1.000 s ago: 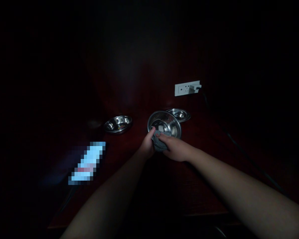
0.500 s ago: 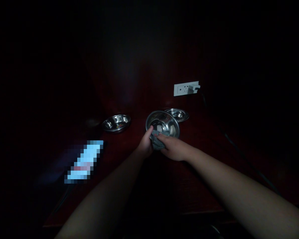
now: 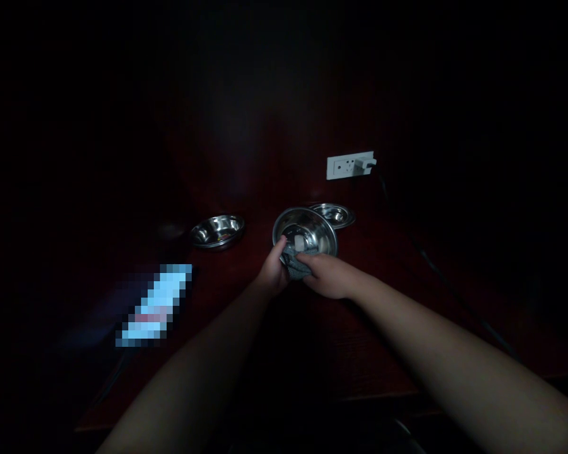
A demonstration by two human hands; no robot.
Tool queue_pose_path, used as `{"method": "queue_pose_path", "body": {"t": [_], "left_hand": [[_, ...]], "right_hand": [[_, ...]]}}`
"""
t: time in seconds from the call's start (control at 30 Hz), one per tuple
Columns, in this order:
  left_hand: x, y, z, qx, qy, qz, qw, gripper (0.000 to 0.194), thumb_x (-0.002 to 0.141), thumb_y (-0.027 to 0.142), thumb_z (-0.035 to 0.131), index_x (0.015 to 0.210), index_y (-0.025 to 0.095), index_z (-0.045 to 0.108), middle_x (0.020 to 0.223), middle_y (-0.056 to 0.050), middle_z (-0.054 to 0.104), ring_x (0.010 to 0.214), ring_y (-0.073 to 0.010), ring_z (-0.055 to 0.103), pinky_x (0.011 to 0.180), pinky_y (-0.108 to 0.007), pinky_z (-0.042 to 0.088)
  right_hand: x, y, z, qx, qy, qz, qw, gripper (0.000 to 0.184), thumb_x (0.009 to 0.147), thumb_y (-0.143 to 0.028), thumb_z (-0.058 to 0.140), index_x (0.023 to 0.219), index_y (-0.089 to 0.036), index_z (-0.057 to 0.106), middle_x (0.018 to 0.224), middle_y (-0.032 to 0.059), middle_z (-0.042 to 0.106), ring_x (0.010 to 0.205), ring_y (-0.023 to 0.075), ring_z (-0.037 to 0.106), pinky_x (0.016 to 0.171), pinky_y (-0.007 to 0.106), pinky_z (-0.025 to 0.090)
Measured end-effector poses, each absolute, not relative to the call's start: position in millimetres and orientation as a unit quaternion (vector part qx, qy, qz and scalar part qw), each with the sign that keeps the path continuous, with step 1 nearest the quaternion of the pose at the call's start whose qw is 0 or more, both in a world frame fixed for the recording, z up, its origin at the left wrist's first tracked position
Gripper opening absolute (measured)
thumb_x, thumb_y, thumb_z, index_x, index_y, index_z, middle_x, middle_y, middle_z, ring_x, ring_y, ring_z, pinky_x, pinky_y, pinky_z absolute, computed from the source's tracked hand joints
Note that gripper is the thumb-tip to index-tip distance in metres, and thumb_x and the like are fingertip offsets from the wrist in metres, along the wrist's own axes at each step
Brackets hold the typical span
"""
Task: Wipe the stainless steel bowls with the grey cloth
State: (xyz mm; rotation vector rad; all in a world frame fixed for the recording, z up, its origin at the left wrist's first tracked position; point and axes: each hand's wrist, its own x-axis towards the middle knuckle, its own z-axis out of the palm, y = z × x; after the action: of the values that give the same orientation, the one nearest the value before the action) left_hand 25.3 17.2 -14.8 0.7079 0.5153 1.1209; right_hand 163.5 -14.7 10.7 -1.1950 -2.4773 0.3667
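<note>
A shiny steel bowl is tilted with its open side toward me, above the dark red table. My left hand grips its near left rim, the thumb over the edge and the other fingers hidden behind. A grey cloth drapes over the near rim. My right hand is closed on that cloth and presses it against the bowl's rim, thumb on the inside. Its remaining fingers are out of sight below the cloth.
Shallow steel bowls rest to the left, and a steel plate lies behind the held bowl. A lit, blurred-out screen is at the left. On the back wall, a white socket holds a plug with a cable. Surroundings are very dark.
The whole view has shifted slightly, so everything sits a little further left and up. Both hands keep their hold on the bowl and cloth, with hardly any other movement.
</note>
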Motion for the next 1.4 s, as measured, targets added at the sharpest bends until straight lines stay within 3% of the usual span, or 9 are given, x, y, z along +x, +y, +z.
{"method": "queue_pose_path", "body": {"t": [1.4], "left_hand": [[25.0,18.9,-16.6,0.332,0.230,0.510,0.759,0.042,0.087,0.041,0.043,0.108,0.011,0.063,0.099,-0.011,0.071,0.105,-0.0252,0.061,0.100,-0.041,0.039]], "right_hand": [[163.3,-14.0,11.4,-0.431,-0.877,0.115,0.175,0.021,0.075,-0.019,0.052,0.096,-0.017,0.056,0.095,0.0091,0.066,0.085,0.0187,0.060,0.075,0.027,0.041]]}}
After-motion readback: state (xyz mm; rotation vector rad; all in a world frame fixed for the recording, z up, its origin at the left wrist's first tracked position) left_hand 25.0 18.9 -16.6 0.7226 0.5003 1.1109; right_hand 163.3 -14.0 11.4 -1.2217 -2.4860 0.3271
